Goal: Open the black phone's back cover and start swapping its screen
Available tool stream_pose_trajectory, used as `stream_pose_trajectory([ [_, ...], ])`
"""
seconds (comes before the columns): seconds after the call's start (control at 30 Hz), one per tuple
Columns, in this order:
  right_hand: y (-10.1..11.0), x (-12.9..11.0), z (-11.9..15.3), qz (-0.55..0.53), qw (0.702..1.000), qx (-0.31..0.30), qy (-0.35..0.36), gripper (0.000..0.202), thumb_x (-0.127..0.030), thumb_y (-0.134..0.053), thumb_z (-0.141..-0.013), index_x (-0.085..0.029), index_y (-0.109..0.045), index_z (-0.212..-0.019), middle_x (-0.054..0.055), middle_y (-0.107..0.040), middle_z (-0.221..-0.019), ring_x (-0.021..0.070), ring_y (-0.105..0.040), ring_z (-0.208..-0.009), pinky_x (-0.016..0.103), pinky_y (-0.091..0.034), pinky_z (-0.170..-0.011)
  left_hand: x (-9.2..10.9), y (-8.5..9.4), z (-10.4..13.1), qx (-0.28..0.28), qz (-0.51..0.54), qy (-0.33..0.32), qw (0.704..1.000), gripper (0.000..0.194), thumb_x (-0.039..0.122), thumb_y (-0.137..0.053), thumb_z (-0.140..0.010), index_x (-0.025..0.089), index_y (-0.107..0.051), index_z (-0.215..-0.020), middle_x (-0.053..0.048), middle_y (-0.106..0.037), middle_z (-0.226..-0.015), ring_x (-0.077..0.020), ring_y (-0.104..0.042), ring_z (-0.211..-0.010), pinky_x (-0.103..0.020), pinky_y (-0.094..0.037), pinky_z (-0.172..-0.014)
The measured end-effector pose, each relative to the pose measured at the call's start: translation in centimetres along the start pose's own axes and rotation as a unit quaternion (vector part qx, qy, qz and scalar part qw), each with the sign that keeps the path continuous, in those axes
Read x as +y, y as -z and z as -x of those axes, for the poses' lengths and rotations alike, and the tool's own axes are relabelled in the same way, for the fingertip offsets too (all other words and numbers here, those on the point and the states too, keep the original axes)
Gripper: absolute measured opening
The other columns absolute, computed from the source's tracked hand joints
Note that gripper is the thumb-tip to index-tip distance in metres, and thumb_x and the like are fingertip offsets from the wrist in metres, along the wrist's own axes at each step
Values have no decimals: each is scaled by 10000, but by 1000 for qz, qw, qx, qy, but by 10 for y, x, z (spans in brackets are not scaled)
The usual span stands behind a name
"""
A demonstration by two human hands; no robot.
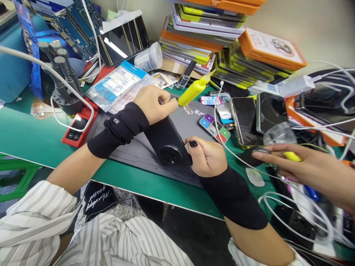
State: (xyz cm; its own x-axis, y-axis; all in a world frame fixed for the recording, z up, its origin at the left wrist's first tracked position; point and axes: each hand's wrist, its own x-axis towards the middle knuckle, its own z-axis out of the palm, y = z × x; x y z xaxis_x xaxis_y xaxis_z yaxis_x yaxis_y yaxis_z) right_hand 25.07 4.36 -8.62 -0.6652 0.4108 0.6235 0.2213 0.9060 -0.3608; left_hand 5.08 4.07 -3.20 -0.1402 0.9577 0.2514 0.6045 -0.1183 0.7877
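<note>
A black smartphone (163, 136) is tilted above the grey work mat (124, 153), its back with a large round camera ring facing me. My left hand (155, 103) is closed around the phone's far end, thumb and fingers at its edge. My right hand (209, 157) is closed in a pinch against the phone's right long edge near the camera end. A small pale bit shows by its fingers, too hidden to name. Just beyond my left fingertips stands a yellow glue bottle (194, 90) with a pointed nozzle.
Another person's hand (294, 159) reaches in from the right, holding a dark rounded object (252, 157). A white cable (222, 136) crosses the mat's right side. Phones (244, 120), a red device (80, 127), a screwdriver stand (63, 81) and stacked boxes (191, 44) surround the mat.
</note>
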Motion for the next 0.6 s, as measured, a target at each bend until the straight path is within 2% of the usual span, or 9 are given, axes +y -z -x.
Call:
stream_pose_trajectory([
  [0.13, 2, -1, -11, -6, 1000, -8, 4, 289, -85, -369, -895, -149, -325, -617, -24, -286, -502, 48, -266, -434, 183, -258, -443, 0, 2, 1, -7, -3, 10, 1000, 380, 293, -453, -710, 21, -323, -479, 26, -241, -443, 116, -195, -492, -94, -174, -590],
  [0.33, 19, 1, -31, -36, 993, -110, -3, 293, -188, -443, -885, -140, -390, -602, -32, -329, -479, 38, -280, -421, 178, -260, -431, -2, 4, 2, -12, -4, 13, 1000, 374, 292, -453, -707, 22, -340, -474, 29, -234, -433, 113, -196, -479, -98, -178, -581],
  [0.5, 15, -1, -41, -70, 985, -153, 26, 399, -166, -444, -873, -126, -312, -499, -38, -218, -427, 23, -201, -390, 176, -202, -390, -8, 1, 2, -57, -7, 22, 998, 388, 331, -439, -707, 24, -347, -488, 27, -232, -444, 109, -191, -481, -103, -177, -568],
  [0.6, 11, -4, -37, -106, 979, -174, -25, 412, -186, -425, -883, -127, -295, -496, -35, -220, -426, 22, -198, -393, 172, -202, -382, -13, 0, 1, -67, -4, 42, 997, 389, 350, -424, -698, 27, -345, -498, 21, -255, -456, 104, -197, -487, -104, -184, -567],
])
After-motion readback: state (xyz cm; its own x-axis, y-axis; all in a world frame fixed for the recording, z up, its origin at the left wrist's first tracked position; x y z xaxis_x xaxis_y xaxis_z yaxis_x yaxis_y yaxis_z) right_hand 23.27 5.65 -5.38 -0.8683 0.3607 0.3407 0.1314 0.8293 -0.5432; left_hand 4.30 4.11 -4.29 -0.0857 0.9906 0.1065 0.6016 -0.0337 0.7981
